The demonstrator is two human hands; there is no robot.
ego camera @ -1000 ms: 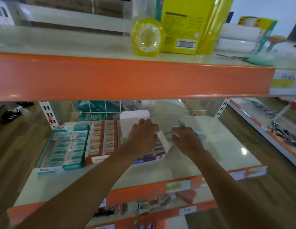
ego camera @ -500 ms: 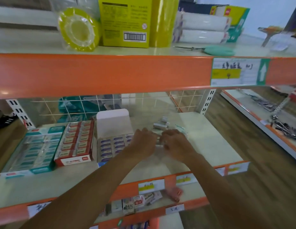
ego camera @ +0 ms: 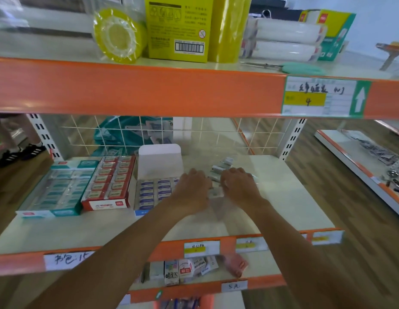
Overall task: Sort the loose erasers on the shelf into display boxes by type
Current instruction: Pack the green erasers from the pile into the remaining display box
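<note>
Beside the blue box, left hand and right hand seemingly grip one blurred eraser, loose erasers behind.

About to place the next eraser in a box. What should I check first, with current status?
1. Blue box flap up, rows exposed: ok.
2. Free slot in it: cannot tell; left hand covers its right side.
3. Grip on the item between left hand and right hand: cannot tell; fingers hidden.
4. Item's type: cannot tell; blurred.
5. Loose erasers just beyond the hands, reachable: ok.
6. Red box and teal box open, in a row left of the blue box: ok.
</note>
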